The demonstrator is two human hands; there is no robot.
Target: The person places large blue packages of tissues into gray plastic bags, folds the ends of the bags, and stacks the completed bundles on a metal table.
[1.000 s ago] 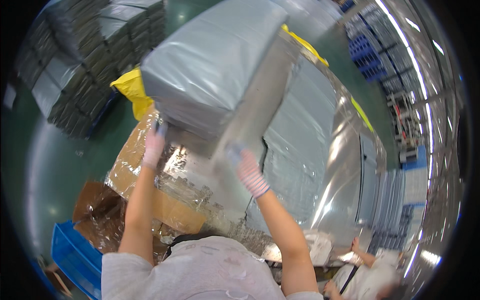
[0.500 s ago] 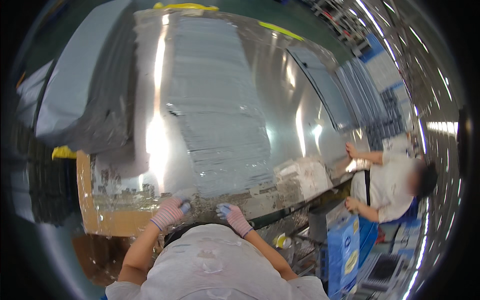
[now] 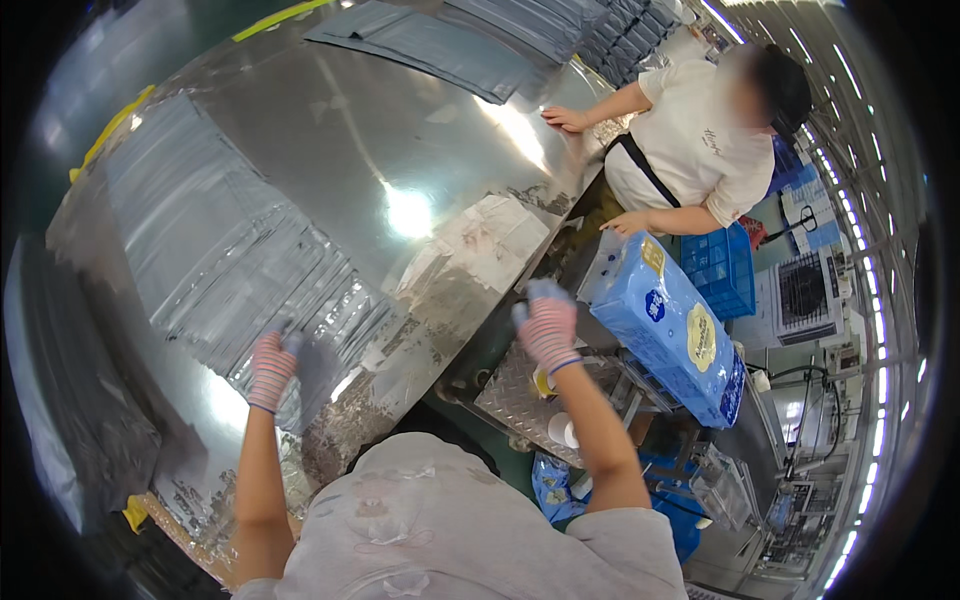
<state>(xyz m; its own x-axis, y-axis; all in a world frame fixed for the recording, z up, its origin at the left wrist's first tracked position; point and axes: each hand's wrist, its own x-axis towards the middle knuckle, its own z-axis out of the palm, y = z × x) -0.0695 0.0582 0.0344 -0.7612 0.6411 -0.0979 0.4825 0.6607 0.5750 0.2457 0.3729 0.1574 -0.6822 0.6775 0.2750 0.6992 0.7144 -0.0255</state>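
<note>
Shiny metal tabletop point(image 3: 310, 120) slants across the left and middle of the frame, its surface scuffed along the near edge. At far left sits a bulky grey stack point(image 3: 70, 400), dark along its side. Next come the grey plastic sheets point(image 3: 215, 240), layered in a long strip from upper left toward lower centre. Over their near end is the gloved left hand point(image 3: 272, 372), fingers slightly bent; whether it grips a sheet, I cannot tell. Folded grey bags point(image 3: 425, 48) lie at top centre. Right of centre, the gloved right hand point(image 3: 546, 325), blurred, shows thumb and fingers apart near a blue package point(image 3: 665, 320). At upper right, a co-worker point(image 3: 680, 150) rests one palm on the metal.
</note>
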